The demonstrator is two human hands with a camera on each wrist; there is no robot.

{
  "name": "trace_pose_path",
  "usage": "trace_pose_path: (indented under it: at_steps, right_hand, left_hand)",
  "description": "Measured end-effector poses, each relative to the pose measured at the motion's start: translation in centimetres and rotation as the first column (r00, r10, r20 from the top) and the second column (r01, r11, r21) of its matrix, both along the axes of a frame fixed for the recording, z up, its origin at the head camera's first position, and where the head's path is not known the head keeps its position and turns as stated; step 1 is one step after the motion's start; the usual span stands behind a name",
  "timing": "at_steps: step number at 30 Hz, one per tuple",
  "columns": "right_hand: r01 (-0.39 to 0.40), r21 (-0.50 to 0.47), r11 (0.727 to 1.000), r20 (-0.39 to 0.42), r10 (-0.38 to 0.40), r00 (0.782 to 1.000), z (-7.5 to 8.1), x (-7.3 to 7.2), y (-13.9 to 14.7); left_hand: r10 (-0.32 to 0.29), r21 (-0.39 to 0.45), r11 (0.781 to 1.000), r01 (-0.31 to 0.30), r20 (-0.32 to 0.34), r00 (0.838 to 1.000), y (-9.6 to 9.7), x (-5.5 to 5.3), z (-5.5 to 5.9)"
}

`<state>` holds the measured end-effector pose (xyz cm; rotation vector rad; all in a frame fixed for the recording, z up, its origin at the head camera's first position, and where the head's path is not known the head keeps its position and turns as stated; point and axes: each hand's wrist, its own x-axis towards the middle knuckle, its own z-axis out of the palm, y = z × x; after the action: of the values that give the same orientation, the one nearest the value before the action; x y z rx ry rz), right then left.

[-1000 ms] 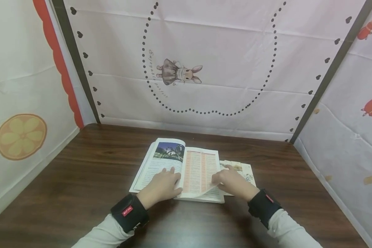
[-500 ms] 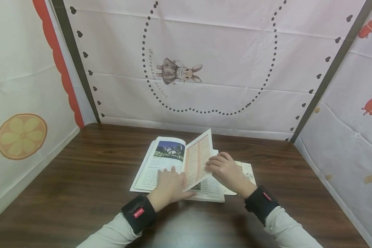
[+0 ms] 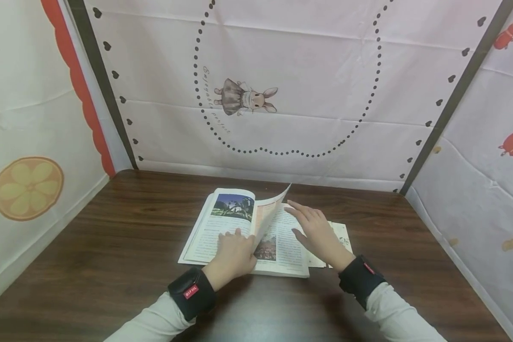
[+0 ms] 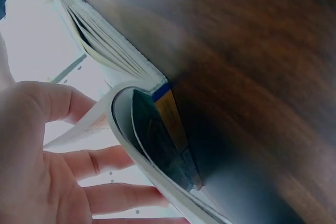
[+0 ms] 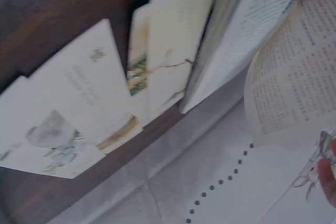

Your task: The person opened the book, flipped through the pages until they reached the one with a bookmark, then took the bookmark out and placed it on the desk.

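Observation:
An open book [image 3: 288, 240] lies on the dark wooden table, a blue-sky photo on its left page [image 3: 203, 240]. One leaf [image 3: 268, 211] stands lifted and curved near the fold. My left hand [image 3: 232, 254] rests on the book at the fold, fingers over the left page; in the left wrist view its thumb [image 4: 63, 100] touches the raised leaf. Over the right page is my right hand [image 3: 318, 235], fingers extended and spread, holding nothing. In the right wrist view the leaf [image 5: 294, 72] curves free, with only a fingertip [image 5: 328, 179] showing at the edge.
Several pale illustrated cards [image 5: 79, 90] lie on the table [image 3: 124, 247] beside the book's right edge, partly hidden by the right hand in the head view. A printed white cloth [image 3: 299, 95] hangs behind the table, with more cloth at both sides.
The right hand lifted the printed leaf from the right side toward the left, then let it go and spread its fingers. A page with a photo is uncovered. The left hand shifted slightly right.

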<state>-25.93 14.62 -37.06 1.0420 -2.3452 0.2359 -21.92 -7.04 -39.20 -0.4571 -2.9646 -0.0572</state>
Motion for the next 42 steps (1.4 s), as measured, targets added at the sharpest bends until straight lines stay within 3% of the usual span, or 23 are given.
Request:
trace_pose_path:
  at_steps: [3, 5, 7, 9, 11, 12, 16, 19, 21, 24, 30, 34, 36, 38, 40, 42]
  right_hand:
    - [0.046, 0.073, 0.996, 0.203, -0.06, 0.977, -0.7, -0.1, 0.5]
    - [0.041, 0.176, 0.984, 0.349, -0.101, 0.932, -1.4, -0.1, 0.8]
    - [0.022, 0.267, 0.963, 0.485, -0.154, 0.861, -2.1, 0.0, 1.0]
    - [0.011, 0.326, 0.945, 0.572, -0.206, 0.794, -2.7, 0.2, 1.1]
    - [0.02, 0.363, 0.932, 0.612, -0.254, 0.749, -2.9, 0.5, 1.0]
    - [0.025, 0.367, 0.93, 0.624, -0.266, 0.735, -2.7, 0.6, 0.9]
    - [0.027, 0.402, 0.915, 0.621, -0.294, 0.727, -2.1, 0.9, 0.4]
    - [0.022, 0.429, 0.903, 0.609, -0.307, 0.731, -1.9, 0.8, 0.2]
    - [0.023, 0.437, 0.899, 0.607, -0.314, 0.73, -1.9, 0.6, 0.1]
    - [0.024, 0.436, 0.9, 0.61, -0.315, 0.727, -2.0, 0.5, 0.2]
    - [0.029, 0.427, 0.904, 0.633, -0.321, 0.705, -2.2, 0.5, 0.1]
    - [0.022, 0.423, 0.906, 0.648, -0.319, 0.691, -1.9, 0.4, -0.2]
    - [0.014, 0.428, 0.904, 0.652, -0.319, 0.688, -1.8, 0.2, -0.3]
    - [0.012, 0.441, 0.897, 0.653, -0.33, 0.682, -1.7, 0.1, -0.3]
    - [0.011, 0.455, 0.89, 0.654, -0.342, 0.675, -1.6, -0.1, -0.3]
    - [0.008, 0.465, 0.885, 0.659, -0.352, 0.665, -1.5, -0.2, -0.4]
  left_hand:
    - [0.023, 0.123, 0.992, -0.024, 0.01, 1.0, -0.5, 0.0, -0.1]
    - [0.04, 0.231, 0.972, -0.045, 0.028, 0.999, -0.9, 0.0, -0.2]
    - [0.048, 0.36, 0.93, -0.073, 0.077, 0.996, -1.3, 0.1, -0.3]
    - [0.049, 0.468, 0.878, -0.098, 0.114, 0.992, -1.8, 0.1, -0.2]
    - [0.047, 0.55, 0.826, -0.124, 0.153, 0.987, -2.4, -0.1, -0.1]
    - [0.055, 0.577, 0.803, -0.147, 0.174, 0.983, -2.7, -0.2, 0.1]
    - [0.111, 0.658, 0.725, -0.202, 0.178, 0.978, -4.0, -0.6, 0.3]
    - [0.15, 0.694, 0.689, -0.209, 0.146, 0.978, -4.8, -0.7, 0.4]
    - [0.164, 0.692, 0.695, -0.194, 0.111, 0.98, -5.2, -0.7, 0.3]
    - [0.164, 0.658, 0.731, -0.182, 0.09, 0.982, -5.5, -0.7, 0.2]
    - [0.109, 0.536, 0.84, -0.085, -0.013, 0.994, -5.2, -0.8, -0.1]
    - [0.073, 0.37, 0.929, -0.019, -0.133, 0.988, -5.0, -1.2, 0.3]
    - [0.0, 0.272, 0.961, 0.042, -0.152, 0.988, -4.8, -1.3, 0.5]
    - [-0.12, 0.166, 0.977, 0.137, -0.108, 0.987, -4.7, -1.2, 0.5]
    - [-0.227, 0.108, 0.968, 0.226, 0.004, 0.974, -4.6, -0.9, 0.5]
    - [-0.27, 0.091, 0.961, 0.261, 0.109, 0.957, -4.5, -0.7, 0.4]
